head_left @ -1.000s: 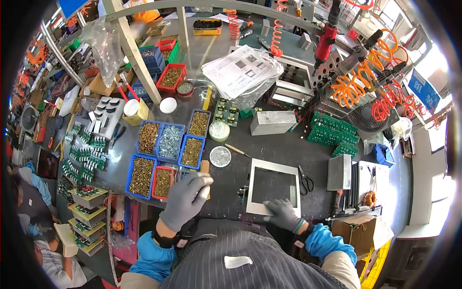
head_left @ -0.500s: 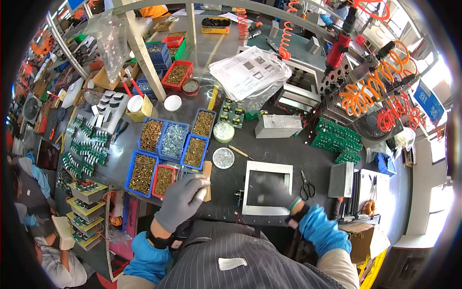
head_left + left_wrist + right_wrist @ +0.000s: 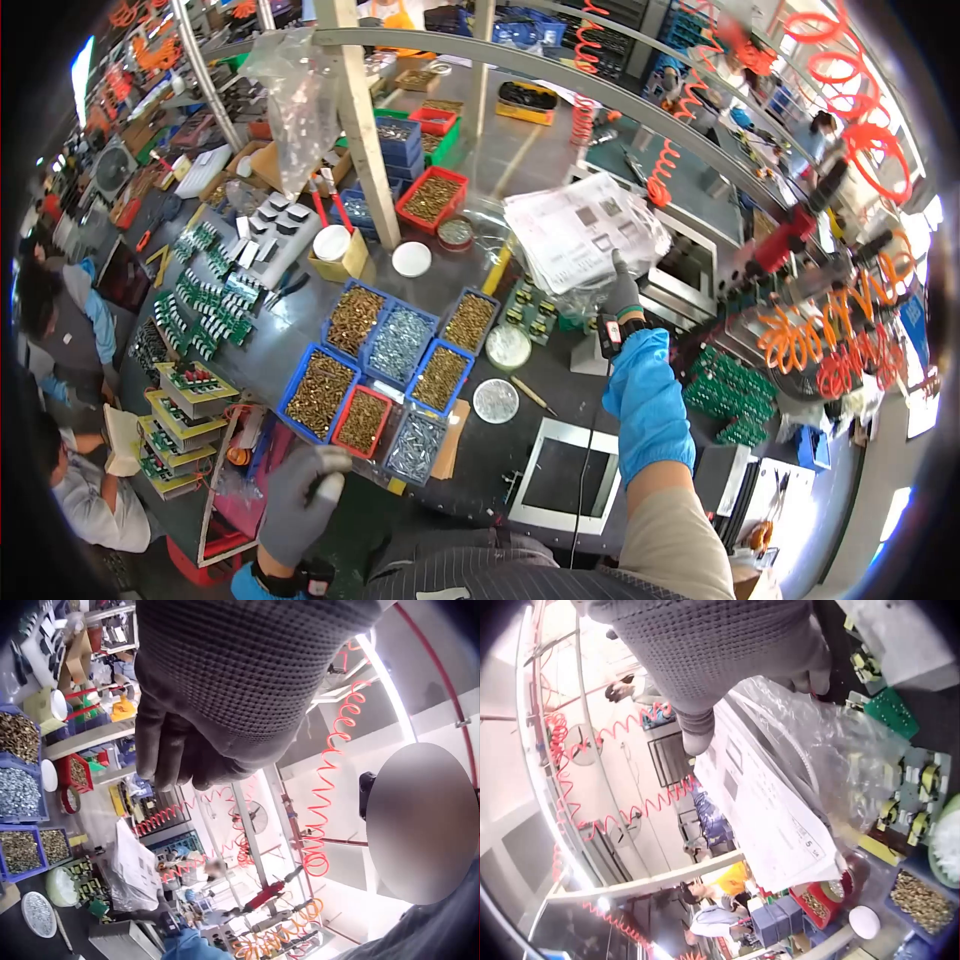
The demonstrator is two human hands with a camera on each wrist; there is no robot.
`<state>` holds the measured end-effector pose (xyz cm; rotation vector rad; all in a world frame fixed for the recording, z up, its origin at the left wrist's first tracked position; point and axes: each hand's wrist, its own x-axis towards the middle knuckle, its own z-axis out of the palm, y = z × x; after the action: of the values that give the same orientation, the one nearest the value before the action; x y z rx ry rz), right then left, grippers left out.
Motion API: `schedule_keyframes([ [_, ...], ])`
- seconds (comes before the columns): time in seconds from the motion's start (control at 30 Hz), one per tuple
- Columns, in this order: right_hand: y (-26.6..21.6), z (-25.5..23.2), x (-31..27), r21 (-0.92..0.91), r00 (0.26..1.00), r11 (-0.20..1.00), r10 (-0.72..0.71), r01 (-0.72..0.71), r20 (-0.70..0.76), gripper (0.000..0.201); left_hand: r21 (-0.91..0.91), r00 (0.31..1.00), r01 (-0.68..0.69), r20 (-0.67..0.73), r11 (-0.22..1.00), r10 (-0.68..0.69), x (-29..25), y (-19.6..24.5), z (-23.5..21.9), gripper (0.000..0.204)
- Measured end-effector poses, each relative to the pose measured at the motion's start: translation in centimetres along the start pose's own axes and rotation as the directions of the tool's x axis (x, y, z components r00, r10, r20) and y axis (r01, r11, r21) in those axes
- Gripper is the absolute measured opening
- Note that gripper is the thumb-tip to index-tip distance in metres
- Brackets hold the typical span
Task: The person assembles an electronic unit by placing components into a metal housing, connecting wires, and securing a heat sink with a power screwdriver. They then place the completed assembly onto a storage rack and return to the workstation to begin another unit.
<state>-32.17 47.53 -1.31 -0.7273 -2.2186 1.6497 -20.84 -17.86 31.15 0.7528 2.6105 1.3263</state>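
While R hand [image 3: 625,293] is at papers [image 3: 575,235] just ahead (grip unclear), don't snag plastic bag [image 3: 851,765] beside it; L hand [image 3: 296,508] relaxed, empty.

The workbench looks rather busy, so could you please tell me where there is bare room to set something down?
Bare workbench shows between the round dish, the cardboard and the white frame, and between the small green boards and the blue bins. It is crowded among the blue bins and by the papers near the right hand.
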Motion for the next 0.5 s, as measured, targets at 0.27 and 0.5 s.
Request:
schedule_keyframes([
  [0.27,-2.3,2.4,1.1,-0.572,0.953,0.795,-0.294,0.201,-0.074,0.036,-0.099,0.985,0.174,0.021,0.98,-0.173,0.6,-6.2,1.5,0.019],
  [0.5,-14.7,7.6,-3.3,-0.628,0.955,0.769,-0.264,0.122,-0.138,0.042,-0.166,0.987,0.15,0.079,0.975,-0.138,3.6,-8.4,1.6,0.02],
])
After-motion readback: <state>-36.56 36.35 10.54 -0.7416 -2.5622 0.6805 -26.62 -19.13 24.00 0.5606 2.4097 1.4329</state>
